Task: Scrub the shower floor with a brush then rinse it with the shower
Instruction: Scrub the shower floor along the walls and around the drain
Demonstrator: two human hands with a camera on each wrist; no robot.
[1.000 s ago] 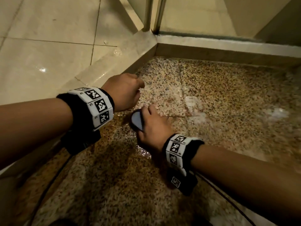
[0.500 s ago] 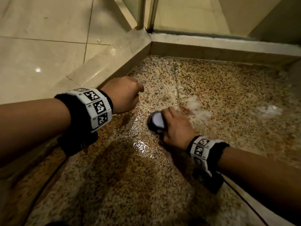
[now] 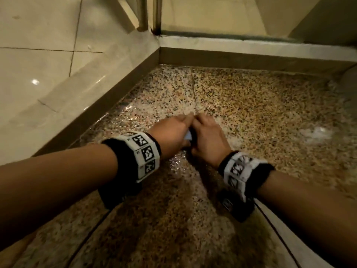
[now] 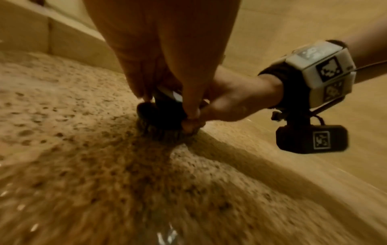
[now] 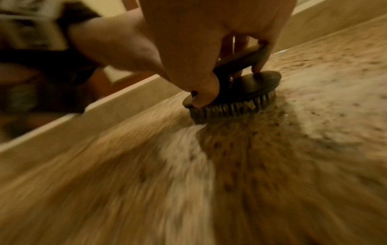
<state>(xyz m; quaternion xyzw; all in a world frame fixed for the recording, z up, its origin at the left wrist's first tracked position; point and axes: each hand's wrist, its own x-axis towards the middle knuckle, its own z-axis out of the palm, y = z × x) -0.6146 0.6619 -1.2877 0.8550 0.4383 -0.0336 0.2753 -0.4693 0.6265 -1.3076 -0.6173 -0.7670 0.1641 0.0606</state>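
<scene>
Shower floor (image 3: 241,117), speckled and wet, lies sunk inside a raised beige curb (image 3: 108,89) that bounds it on the left and far sides. Near the curb's left run, the left hand (image 3: 172,132) presses down beside the right, its fingers (image 4: 189,92) reaching onto the brush (image 5: 236,92). The right hand (image 3: 208,138) is curled round the brush's dark handle, bristles down on the floor. White foam (image 3: 316,132) sits further right.
</scene>
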